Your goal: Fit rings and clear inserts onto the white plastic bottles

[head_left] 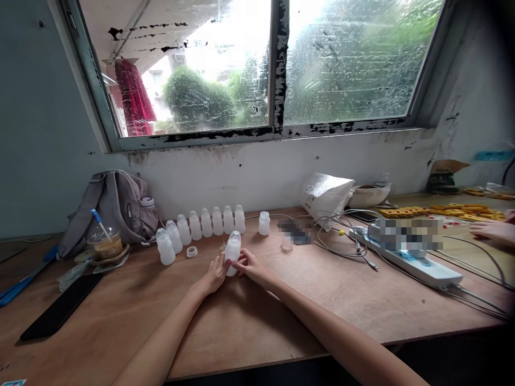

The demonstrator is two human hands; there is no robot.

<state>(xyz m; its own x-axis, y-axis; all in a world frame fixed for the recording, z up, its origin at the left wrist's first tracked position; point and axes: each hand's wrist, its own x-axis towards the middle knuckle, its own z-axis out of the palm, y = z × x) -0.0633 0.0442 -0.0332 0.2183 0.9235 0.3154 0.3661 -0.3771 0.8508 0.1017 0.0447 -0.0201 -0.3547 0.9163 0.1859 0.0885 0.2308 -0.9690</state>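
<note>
A frosted white baby bottle (233, 249) with a clear dome cap stands between my hands, tilted a little. My left hand (214, 273) is wrapped around its left side. On the other side my right hand (251, 265) has its fingers bent against the bottle's lower part. Several similar capped bottles (195, 225) stand in a curved row behind, up to the wall. To their right a baby bottle without a dome (264, 223) stands alone. A white collar ring (192, 251) lies left of my hands, and a clear dome cap (287, 245) lies to the right.
At left are a grey backpack (116, 209), an iced drink cup (105, 242) and a flat black object (60, 308). Cables and a white power strip (414, 260) lie at right. Another person's hand (493, 230) is near yellow parts (458, 210) at far right.
</note>
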